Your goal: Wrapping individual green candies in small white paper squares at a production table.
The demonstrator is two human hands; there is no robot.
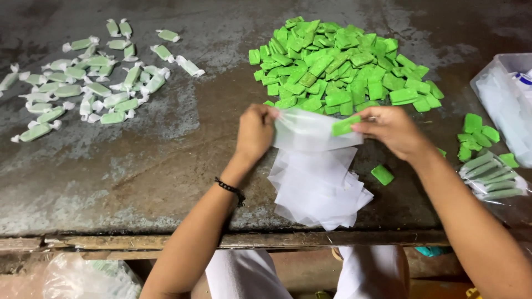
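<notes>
We see bright green candy blocks, pale green pieces in white twisted wrappers, translucent white wrapping sheets, a mottled grey-brown worn table, and a black beaded bracelet.

Dim, warm light from overhead, pale glare on the worn tabletop left of the green candy heap, soft shadows below it, corners darker, hands slightly motion-blurred.

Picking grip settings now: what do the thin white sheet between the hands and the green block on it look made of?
Thin white translucent sheet: likely waxed paper or plastic film; the worn grey table shows faintly through it. Flat green rectangular block: matte, opaque, cleanly cut, probably soft candy or similar; the material can't be confirmed.
</notes>
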